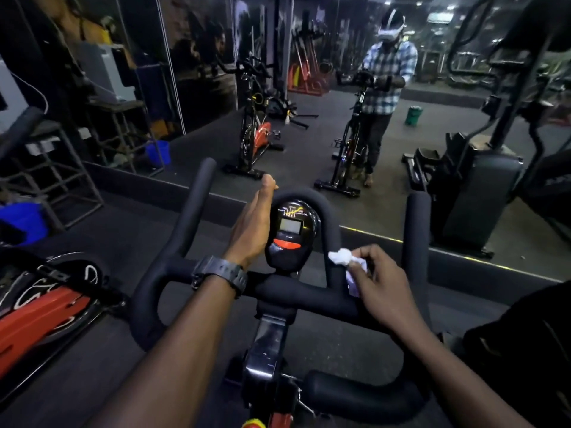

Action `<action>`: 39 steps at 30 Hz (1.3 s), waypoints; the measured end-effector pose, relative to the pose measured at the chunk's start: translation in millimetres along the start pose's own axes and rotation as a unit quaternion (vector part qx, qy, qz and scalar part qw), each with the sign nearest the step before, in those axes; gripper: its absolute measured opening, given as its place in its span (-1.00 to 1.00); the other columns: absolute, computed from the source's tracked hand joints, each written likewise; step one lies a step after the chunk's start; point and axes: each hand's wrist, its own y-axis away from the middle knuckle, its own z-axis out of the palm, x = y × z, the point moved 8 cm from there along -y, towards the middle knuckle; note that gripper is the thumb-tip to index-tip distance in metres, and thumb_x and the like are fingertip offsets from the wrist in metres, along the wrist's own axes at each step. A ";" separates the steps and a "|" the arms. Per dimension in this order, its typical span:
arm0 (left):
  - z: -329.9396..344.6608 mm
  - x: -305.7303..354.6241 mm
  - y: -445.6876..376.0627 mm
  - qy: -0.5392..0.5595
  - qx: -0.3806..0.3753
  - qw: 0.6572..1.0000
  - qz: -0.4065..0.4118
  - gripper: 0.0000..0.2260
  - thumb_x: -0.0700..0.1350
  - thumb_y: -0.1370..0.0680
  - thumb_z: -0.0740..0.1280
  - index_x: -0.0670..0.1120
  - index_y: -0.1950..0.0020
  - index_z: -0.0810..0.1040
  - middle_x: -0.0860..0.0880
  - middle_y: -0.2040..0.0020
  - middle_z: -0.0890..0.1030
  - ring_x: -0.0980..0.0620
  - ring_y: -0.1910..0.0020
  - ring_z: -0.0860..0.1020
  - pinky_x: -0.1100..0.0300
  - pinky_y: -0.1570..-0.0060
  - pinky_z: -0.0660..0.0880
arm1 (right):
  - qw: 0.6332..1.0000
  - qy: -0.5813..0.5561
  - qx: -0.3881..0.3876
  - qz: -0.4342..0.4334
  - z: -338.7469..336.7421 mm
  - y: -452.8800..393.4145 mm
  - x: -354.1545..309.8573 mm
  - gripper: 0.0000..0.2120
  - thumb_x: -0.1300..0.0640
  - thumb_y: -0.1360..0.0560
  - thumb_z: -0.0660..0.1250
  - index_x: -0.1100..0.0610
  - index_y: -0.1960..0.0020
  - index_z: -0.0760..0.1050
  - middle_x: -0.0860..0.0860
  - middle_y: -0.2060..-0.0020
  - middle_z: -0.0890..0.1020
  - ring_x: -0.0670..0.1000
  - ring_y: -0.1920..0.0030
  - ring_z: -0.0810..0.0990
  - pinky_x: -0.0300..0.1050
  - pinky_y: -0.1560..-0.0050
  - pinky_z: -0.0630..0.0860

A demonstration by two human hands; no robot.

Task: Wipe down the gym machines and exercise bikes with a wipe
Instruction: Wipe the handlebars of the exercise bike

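Where mirror wall (386, 125) meets dark floor (102, 230), exercise bike (216, 282)

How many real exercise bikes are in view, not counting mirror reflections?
2. One exercise bike at centre; another at the lower left edge, partly cut off. More may lie outside the view.

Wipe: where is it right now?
Head view, right of centre: the wipe is pinched in the right hand, against the handlebar loop beside the console.

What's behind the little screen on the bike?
A looped black bar curves behind the screen, and past it a mirror. The screen hides the loop's middle, and the left hand covers its left side.
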 end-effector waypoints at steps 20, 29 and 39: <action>-13.9 2.1 -7.6 0.005 0.030 0.999 -0.027 -0.21 0.62 -0.33 0.09 0.07 -0.21 0.62 0.10 -0.22 0.65 0.12 -0.28 0.56 -0.04 -0.41 0.35 | 0.905 -0.013 -0.417 0.080 95.4 -170.9 -58.5 -0.74 0.20 -0.63 0.15 0.07 0.22 0.44 -0.04 0.34 0.53 -0.15 0.43 0.52 -0.34 0.40 0.48; -28.1 2.2 -0.5 -0.009 0.061 0.998 -0.013 -0.28 0.60 -0.38 0.02 0.14 -0.11 0.68 0.11 -0.15 0.68 0.11 -0.26 0.58 -0.08 -0.39 0.37 | 0.891 0.033 -0.452 0.038 95.0 -180.9 -61.5 -0.73 0.34 -0.58 0.13 0.16 0.24 0.47 0.03 0.45 0.56 -0.11 0.46 0.48 -0.25 0.42 0.42; -57.1 15.9 20.3 -0.087 0.163 0.983 0.012 -0.18 0.64 -0.34 -0.12 0.09 0.13 0.71 0.09 0.13 0.73 0.03 0.01 0.67 -0.13 -0.17 0.52 | 0.803 0.236 -0.509 -0.199 148.5 -168.2 -133.7 -0.77 0.17 -0.63 0.17 0.22 0.09 0.55 0.14 0.23 0.57 -0.08 0.27 0.40 -0.30 0.32 0.34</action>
